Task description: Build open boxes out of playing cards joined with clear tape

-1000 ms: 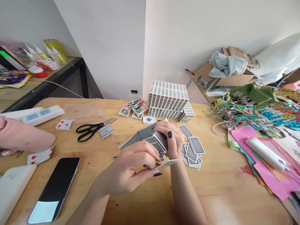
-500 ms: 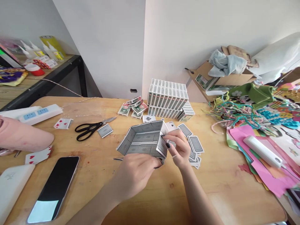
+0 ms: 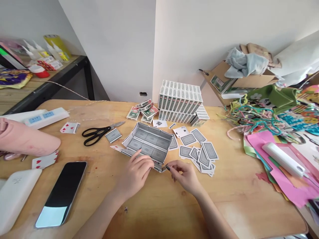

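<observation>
1. Card tray (image 3: 151,141): mid-counter (image 3: 159,215), open side up, patterned card backs lining it. We can't tell if its near edge touches the wood.
2. Our left hand (image 3: 136,174): fingers bent over the tray's near wall, touching; thumb hidden, so we can't tell if it grips.
3. Our right hand (image 3: 184,177): thumb and forefinger pinching at the tray's near right corner, other fingers curled.
4. Right of the tray we have loose cards (image 3: 204,157), overlapping, mostly backs up; ace of spades (image 3: 159,123) just beyond the tray.
5. Behind: stacked card boxes (image 3: 179,99) in tidy rows, messy box pile (image 3: 147,111) to their left.
6. Left of the tray: black scissors (image 3: 96,134), blades half-closed or so, folded card (image 3: 113,135) just beside.
7. Far left we see phone (image 3: 63,189), pink cylinder (image 3: 27,137), power strip (image 3: 47,118).
8. Far right: yarn tangle (image 3: 249,116), coloured paper (image 3: 274,159) with white device (image 3: 284,159) on top.
</observation>
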### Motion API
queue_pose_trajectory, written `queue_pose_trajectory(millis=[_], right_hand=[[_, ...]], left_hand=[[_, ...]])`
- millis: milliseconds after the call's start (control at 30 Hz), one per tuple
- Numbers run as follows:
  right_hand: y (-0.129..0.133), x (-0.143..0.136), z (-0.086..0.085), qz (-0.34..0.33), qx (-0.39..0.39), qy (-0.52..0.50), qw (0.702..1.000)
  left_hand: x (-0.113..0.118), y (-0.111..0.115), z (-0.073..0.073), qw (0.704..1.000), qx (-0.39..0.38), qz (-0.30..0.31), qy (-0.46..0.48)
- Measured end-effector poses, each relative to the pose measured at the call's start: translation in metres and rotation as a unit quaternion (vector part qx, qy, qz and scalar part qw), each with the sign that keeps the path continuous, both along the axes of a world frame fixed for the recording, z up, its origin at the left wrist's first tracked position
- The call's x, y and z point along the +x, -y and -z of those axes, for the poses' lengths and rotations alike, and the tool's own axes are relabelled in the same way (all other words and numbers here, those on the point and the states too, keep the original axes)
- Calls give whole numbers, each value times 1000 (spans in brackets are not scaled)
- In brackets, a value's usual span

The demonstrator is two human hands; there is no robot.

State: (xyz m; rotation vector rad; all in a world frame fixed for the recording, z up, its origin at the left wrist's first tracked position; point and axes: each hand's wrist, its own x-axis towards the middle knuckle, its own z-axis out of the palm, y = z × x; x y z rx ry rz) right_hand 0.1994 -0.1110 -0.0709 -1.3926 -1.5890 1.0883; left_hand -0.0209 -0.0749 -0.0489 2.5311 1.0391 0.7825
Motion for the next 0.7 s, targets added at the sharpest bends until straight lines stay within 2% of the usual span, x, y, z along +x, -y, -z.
queue_pose_trajectory(millis=[100, 200, 300, 467, 533, 600, 700], right_hand=[[-4, -2, -8, 22, 173, 138, 975], [-4, -2, -18, 13, 239, 203, 950], [-1, -2, -25, 1, 207, 238, 949], [1, -4, -29, -46, 26, 264, 963], [0, -8, -25, -47, -13, 253, 966], [0, -12, -17, -26, -1, 250, 968], [3, -19, -3, -6, 102, 288, 952]], left_hand=[[-2, 7, 4, 999, 25, -25, 2], [-2, 13, 10, 997, 52, -62, 18], [-1, 15, 16, 992, 73, -92, 45], [1, 13, 24, 992, 70, -87, 53], [1, 13, 27, 993, 62, -87, 60], [0, 13, 31, 993, 52, -86, 62], [-1, 13, 35, 995, 45, -76, 55]])
